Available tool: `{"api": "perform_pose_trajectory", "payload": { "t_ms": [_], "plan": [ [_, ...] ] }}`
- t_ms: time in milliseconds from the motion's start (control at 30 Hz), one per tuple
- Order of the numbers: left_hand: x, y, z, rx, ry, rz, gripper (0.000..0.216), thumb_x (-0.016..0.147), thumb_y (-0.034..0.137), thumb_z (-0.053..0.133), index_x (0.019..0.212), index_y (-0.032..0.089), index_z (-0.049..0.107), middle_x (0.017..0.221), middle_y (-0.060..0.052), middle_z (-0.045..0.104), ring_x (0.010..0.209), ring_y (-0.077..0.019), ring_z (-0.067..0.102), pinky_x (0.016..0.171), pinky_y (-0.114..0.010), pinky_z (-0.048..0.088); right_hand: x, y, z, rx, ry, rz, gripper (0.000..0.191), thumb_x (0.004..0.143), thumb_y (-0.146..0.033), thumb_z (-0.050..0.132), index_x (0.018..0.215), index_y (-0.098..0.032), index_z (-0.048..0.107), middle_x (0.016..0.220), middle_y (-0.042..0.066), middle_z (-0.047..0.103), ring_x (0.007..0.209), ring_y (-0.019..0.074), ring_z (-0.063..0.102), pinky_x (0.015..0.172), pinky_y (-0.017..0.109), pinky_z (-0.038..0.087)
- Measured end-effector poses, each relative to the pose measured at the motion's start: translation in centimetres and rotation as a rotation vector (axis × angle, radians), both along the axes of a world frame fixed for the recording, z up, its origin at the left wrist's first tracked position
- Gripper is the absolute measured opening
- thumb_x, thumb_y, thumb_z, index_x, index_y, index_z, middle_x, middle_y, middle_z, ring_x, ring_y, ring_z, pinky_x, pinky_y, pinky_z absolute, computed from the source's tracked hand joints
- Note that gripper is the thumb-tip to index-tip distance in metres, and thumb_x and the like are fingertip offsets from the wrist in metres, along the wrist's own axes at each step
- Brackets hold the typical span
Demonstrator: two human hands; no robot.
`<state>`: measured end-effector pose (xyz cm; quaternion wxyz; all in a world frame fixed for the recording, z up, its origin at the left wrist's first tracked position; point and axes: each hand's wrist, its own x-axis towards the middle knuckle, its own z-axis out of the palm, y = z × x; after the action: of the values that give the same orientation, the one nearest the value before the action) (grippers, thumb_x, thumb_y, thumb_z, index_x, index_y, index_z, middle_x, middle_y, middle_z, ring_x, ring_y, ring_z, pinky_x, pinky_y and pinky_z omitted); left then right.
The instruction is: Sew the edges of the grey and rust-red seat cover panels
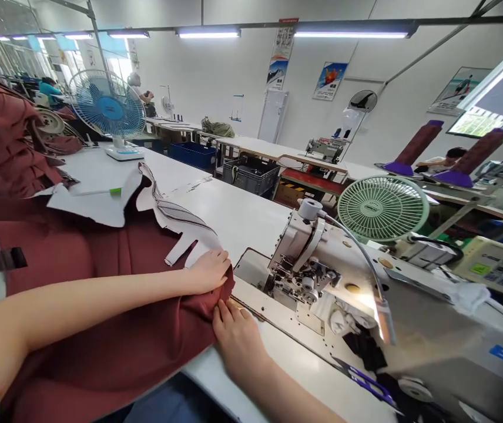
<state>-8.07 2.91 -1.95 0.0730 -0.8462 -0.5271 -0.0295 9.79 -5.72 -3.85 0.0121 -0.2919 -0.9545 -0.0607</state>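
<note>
A large piece of maroon fabric [137,329] with a white backing lies over the table's front edge and hangs toward my lap. My left hand [210,271] reaches across it, its fingers closed on the fabric's right edge beside a white zipper-lined strip [176,211]. Just below, my right hand [239,338] pinches the same edge; its fingertips are partly hidden by a fold. Right of both hands stands a sewing machine [308,258] with its lamp lit. The fabric's edge is apart from the machine's needle area.
Purple-handled scissors [368,382] lie at the machine's front. A blue desk fan [109,108] stands at the far left of the table, near a heap of maroon pieces [0,141]. Behind the machine is a green fan [382,208]. Thread cones [419,144] and other workers are farther back.
</note>
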Motion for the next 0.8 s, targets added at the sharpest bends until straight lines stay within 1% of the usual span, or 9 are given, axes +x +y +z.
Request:
{"api": "perform_pose_trajectory", "payload": {
  "t_ms": [100,167,300,433,533,600,700,767,800],
  "plan": [
    [0.2,-1.2,-0.2,-0.02,-0.052,-0.054,0.025,0.091,0.029,0.061,0.107,0.01,0.067,0.117,-0.015,0.063,0.111,-0.031,0.057,0.098,-0.046,0.043,0.8,-0.6,0.3,-0.03,0.002,0.008,0.045,0.095,-0.017,0.047,0.136,0.001,0.055,0.138,0.026,0.056,0.116,0.0321,0.061,0.087,0.042,0.05],
    [0.2,-1.5,-0.4,-0.05,-0.091,-0.097,0.028,0.091,0.032,0.062,0.11,0.011,0.067,0.121,-0.014,0.063,0.116,-0.03,0.055,0.103,-0.045,0.041,1.4,-0.9,0.2,-0.029,0.039,0.021,0.044,0.097,-0.02,0.047,0.135,-0.002,0.056,0.135,0.024,0.059,0.11,0.0301,0.062,0.082,0.041,0.05],
    [-0.6,-1.6,-0.7,-0.12,-0.154,-0.193,0.05,0.087,0.042,0.069,0.126,0.013,0.061,0.133,-0.013,0.059,0.125,-0.0291,0.052,0.108,-0.044,0.039,2.2,-1.3,-0.8,0.051,0.173,0.027,0.042,0.099,-0.033,0.05,0.129,-0.006,0.062,0.13,0.02,0.064,0.107,0.0287,0.061,0.079,0.04,0.048],
    [-1.2,-1.6,-0.6,-0.169,-0.21,-0.265,0.065,0.08,0.051,0.076,0.132,0.017,0.059,0.14,-0.011,0.055,0.129,-0.0286,0.051,0.113,-0.044,0.036,2.3,-1.8,-1.2,0.152,0.209,0.052,0.04,0.098,-0.03,0.05,0.124,-0.001,0.063,0.125,0.022,0.067,0.101,0.0293,0.061,0.074,0.04,0.048],
    [-1.1,-1.8,-0.8,-0.138,-0.219,-0.314,0.067,0.077,0.052,0.078,0.132,0.018,0.059,0.139,-0.011,0.057,0.127,-0.0286,0.052,0.113,-0.043,0.035,2.3,-2.3,-0.6,0.108,0.204,0.055,0.043,0.099,-0.031,0.049,0.125,0.0,0.062,0.126,0.021,0.066,0.104,0.0295,0.06,0.075,0.04,0.049],
    [-1.0,-1.9,-1.2,-0.117,-0.208,-0.344,0.058,0.081,0.047,0.076,0.129,0.018,0.061,0.136,-0.011,0.059,0.125,-0.0282,0.054,0.11,-0.042,0.038,2.6,-2.5,0.0,0.026,0.21,0.041,0.043,0.1,-0.032,0.047,0.129,-0.003,0.06,0.132,0.019,0.064,0.108,0.028,0.06,0.079,0.039,0.05],
    [-1.0,-1.8,-2.0,-0.107,-0.198,-0.404,0.043,0.085,0.038,0.074,0.123,0.02,0.065,0.13,-0.008,0.063,0.12,-0.0265,0.057,0.106,-0.04,0.041,4.6,-2.8,1.1,-0.117,0.248,-0.031,0.043,0.099,-0.028,0.045,0.138,-0.012,0.052,0.142,0.012,0.058,0.122,0.0242,0.055,0.092,0.038,0.05],
    [-1.1,-1.7,-2.5,-0.1,-0.212,-0.431,0.042,0.085,0.04,0.074,0.121,0.021,0.066,0.128,-0.007,0.065,0.116,-0.0259,0.059,0.105,-0.04,0.042,7.2,-3.0,1.7,-0.15,0.293,-0.162,0.044,0.098,-0.022,0.045,0.141,-0.015,0.049,0.144,0.01,0.056,0.125,0.0225,0.055,0.096,0.039,0.049],
    [-1.1,-1.7,-2.6,-0.095,-0.225,-0.438,0.042,0.085,0.043,0.073,0.121,0.022,0.066,0.128,-0.006,0.065,0.115,-0.026,0.059,0.105,-0.04,0.042,9.0,-3.0,2.0,-0.128,0.313,-0.255,0.044,0.097,-0.019,0.045,0.14,-0.015,0.05,0.142,0.01,0.058,0.122,0.0226,0.056,0.096,0.039,0.049]
  ]
}}
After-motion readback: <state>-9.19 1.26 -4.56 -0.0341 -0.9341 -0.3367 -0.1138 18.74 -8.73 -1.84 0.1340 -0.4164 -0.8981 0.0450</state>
